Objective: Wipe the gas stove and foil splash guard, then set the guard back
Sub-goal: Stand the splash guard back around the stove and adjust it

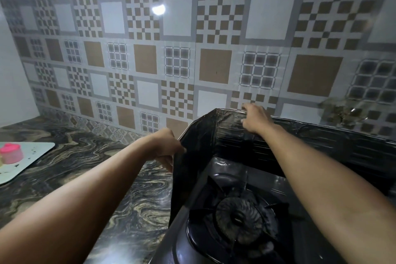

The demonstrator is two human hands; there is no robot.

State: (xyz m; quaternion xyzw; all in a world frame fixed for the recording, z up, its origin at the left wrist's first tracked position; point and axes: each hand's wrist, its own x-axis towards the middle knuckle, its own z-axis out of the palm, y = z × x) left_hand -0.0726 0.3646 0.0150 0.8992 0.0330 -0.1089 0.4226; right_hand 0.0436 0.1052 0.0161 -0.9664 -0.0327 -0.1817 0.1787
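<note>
Left hand pinching splash guard side edge, right hand seemingly gripping its back rim, stove below.

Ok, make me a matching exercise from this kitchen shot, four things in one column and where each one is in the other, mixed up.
Things:
1. left hand
2. right hand
3. burner
4. pink cup

Places:
A. on the white board, far left
B. on the guard's back top edge
C. inside the guard, on the stove
D. at the guard's left panel edge

Pairs: 1-D, 2-B, 3-C, 4-A
</note>
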